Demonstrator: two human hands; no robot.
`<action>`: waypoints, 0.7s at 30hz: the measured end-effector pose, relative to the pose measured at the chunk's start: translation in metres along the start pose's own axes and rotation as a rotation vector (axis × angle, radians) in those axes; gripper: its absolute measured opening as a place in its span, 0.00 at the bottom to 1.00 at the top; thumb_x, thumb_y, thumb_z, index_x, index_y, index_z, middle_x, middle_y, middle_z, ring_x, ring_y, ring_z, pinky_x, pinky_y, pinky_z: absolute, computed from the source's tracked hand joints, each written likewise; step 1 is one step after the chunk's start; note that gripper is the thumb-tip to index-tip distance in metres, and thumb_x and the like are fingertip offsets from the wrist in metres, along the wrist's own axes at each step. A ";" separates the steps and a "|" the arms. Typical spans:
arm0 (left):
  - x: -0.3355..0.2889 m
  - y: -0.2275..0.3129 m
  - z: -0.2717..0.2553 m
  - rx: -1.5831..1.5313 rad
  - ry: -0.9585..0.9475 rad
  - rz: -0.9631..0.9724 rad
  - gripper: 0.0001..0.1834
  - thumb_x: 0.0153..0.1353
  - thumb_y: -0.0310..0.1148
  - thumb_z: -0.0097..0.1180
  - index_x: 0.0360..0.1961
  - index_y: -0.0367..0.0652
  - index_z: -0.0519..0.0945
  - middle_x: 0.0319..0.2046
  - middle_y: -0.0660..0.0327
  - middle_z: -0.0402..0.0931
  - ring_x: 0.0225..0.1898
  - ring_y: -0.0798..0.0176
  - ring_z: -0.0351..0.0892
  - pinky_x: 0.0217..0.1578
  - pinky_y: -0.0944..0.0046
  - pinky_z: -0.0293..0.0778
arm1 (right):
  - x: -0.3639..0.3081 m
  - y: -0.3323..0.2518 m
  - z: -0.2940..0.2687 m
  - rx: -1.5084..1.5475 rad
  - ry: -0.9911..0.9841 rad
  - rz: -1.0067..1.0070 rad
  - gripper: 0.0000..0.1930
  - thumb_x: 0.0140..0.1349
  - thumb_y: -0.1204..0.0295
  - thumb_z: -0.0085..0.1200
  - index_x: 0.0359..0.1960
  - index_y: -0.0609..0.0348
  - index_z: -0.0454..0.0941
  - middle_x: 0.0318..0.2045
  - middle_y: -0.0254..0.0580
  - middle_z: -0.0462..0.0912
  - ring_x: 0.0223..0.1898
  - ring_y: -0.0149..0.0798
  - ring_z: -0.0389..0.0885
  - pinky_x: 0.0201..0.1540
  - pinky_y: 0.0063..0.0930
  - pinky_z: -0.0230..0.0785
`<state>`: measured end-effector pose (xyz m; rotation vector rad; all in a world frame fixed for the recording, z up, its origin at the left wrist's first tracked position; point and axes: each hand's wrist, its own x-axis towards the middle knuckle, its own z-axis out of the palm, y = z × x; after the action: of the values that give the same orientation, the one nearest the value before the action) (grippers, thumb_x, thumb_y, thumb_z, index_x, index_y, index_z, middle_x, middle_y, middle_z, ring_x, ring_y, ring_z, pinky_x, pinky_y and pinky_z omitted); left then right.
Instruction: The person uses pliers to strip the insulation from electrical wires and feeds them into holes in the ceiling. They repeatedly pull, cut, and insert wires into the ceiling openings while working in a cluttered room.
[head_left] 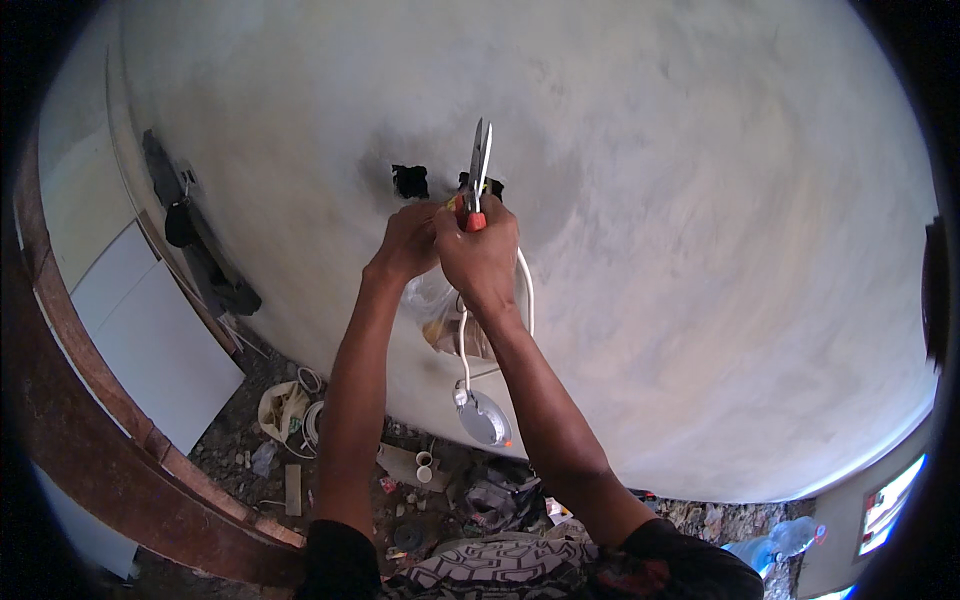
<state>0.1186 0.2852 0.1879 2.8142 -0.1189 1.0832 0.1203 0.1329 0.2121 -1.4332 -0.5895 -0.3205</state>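
Note:
My right hand (478, 255) is closed round a pair of scissors (481, 155) with a red handle; their slightly parted blades point up in front of the wall (650, 200). Close against it, my left hand (408, 243) has its fingers bent together, and what they pinch is hidden. Behind the scissors a dark square hole (495, 187) in the wall is partly covered. Another square hole (409, 181) lies just left of it. A white cable (528, 285) loops down beside my right wrist. Below my hands, a round silver-grey lamp-like disc (484, 418) hangs on a white cord (463, 345).
A clear plastic bag (430, 298) shows between my forearms. On the rubble floor lie a cream sack (283, 408), two white cups (424, 467), and a dark bag (497, 497). A large water bottle (790, 540) stands at lower right. White boards (160, 330) lean at left.

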 end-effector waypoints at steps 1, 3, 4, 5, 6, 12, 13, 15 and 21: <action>0.000 0.003 0.001 -0.024 0.023 0.008 0.09 0.55 0.37 0.56 0.32 0.45 0.79 0.32 0.54 0.81 0.37 0.42 0.80 0.34 0.48 0.75 | -0.001 0.003 0.000 0.003 0.011 -0.020 0.11 0.53 0.71 0.57 0.25 0.69 0.74 0.18 0.50 0.79 0.22 0.40 0.80 0.29 0.37 0.70; 0.000 0.006 0.002 -0.069 0.067 0.022 0.09 0.54 0.37 0.57 0.33 0.45 0.79 0.32 0.53 0.81 0.37 0.43 0.80 0.34 0.48 0.75 | -0.003 0.009 0.003 0.010 0.030 -0.059 0.11 0.53 0.71 0.57 0.25 0.69 0.74 0.18 0.48 0.79 0.22 0.37 0.79 0.28 0.35 0.71; -0.002 0.005 0.003 -0.061 0.056 0.014 0.09 0.54 0.37 0.58 0.33 0.45 0.79 0.32 0.53 0.81 0.38 0.43 0.80 0.34 0.48 0.75 | -0.002 0.010 0.005 0.026 0.024 -0.043 0.11 0.52 0.71 0.57 0.26 0.70 0.74 0.19 0.52 0.79 0.24 0.44 0.80 0.30 0.38 0.71; -0.003 0.004 0.005 -0.052 0.045 0.006 0.09 0.54 0.37 0.58 0.34 0.45 0.79 0.32 0.54 0.81 0.38 0.43 0.80 0.34 0.48 0.75 | -0.001 0.012 0.006 0.041 0.017 -0.028 0.11 0.52 0.72 0.57 0.27 0.71 0.74 0.21 0.57 0.79 0.25 0.51 0.81 0.31 0.40 0.72; -0.003 0.002 0.006 -0.041 0.037 -0.003 0.09 0.54 0.37 0.59 0.34 0.45 0.79 0.32 0.54 0.81 0.38 0.43 0.80 0.34 0.48 0.75 | 0.000 0.011 0.008 0.058 0.009 -0.015 0.12 0.51 0.72 0.57 0.28 0.72 0.73 0.22 0.61 0.79 0.27 0.57 0.82 0.32 0.43 0.73; -0.003 -0.002 0.008 -0.012 0.049 0.044 0.11 0.53 0.32 0.61 0.39 0.46 0.81 0.30 0.54 0.81 0.33 0.47 0.81 0.32 0.53 0.76 | -0.006 0.015 0.019 0.230 0.033 0.100 0.11 0.52 0.73 0.56 0.34 0.69 0.73 0.27 0.57 0.81 0.29 0.55 0.83 0.34 0.41 0.73; -0.001 0.005 0.006 -0.184 0.050 0.000 0.13 0.54 0.32 0.60 0.42 0.46 0.81 0.29 0.55 0.81 0.31 0.50 0.81 0.31 0.55 0.75 | -0.004 0.023 0.021 0.257 0.057 0.126 0.12 0.52 0.74 0.55 0.35 0.69 0.72 0.27 0.56 0.81 0.29 0.54 0.83 0.34 0.41 0.73; -0.002 0.014 -0.001 -0.527 0.047 -0.096 0.16 0.57 0.32 0.60 0.48 0.47 0.82 0.27 0.58 0.80 0.27 0.57 0.79 0.29 0.60 0.74 | -0.004 0.031 0.023 0.285 0.111 0.145 0.12 0.53 0.75 0.55 0.37 0.68 0.71 0.27 0.55 0.81 0.29 0.54 0.83 0.34 0.40 0.73; -0.009 0.008 -0.011 -0.478 0.448 -0.283 0.17 0.66 0.35 0.55 0.53 0.40 0.80 0.24 0.66 0.78 0.22 0.73 0.71 0.23 0.70 0.68 | -0.014 0.018 0.022 0.183 0.137 -0.038 0.12 0.56 0.77 0.52 0.40 0.70 0.71 0.24 0.46 0.78 0.24 0.42 0.78 0.30 0.33 0.71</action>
<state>0.1037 0.2787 0.1911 2.0483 0.0574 1.3626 0.1148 0.1546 0.1899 -1.2152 -0.5208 -0.3824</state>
